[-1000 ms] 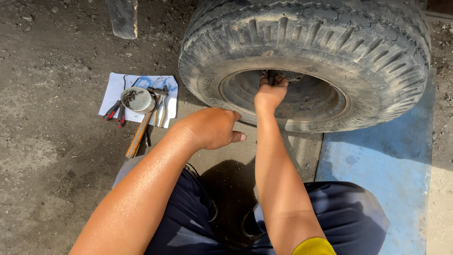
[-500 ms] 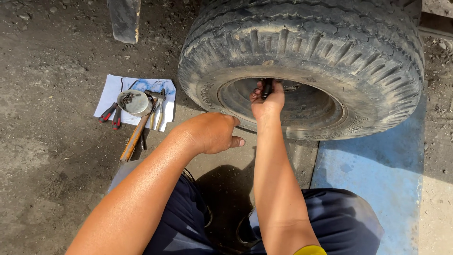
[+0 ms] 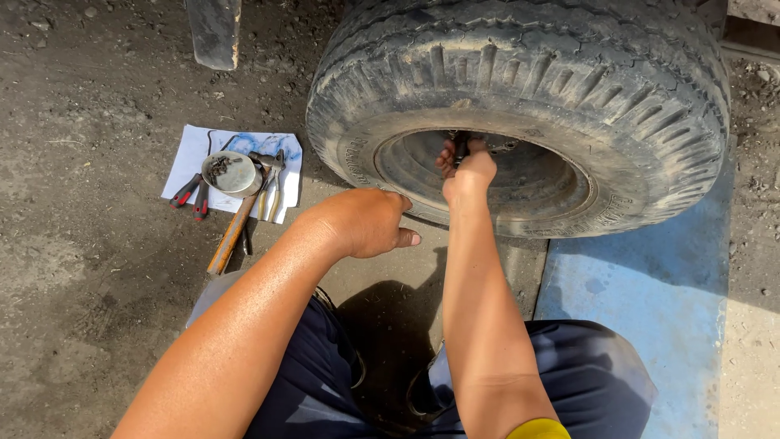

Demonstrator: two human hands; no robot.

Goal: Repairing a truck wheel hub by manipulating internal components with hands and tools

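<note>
Your right hand is stretched up into the tire hub, fist wrapped round a small dark tool. Your left hand hangs loosely curled, holding nothing, just in front of the tire.

One head-worn view looks steeply down from just above the person's knees, close in. It faces the tyre at far right, with the dirt ground left and the forearms rising from the near edge.
</note>
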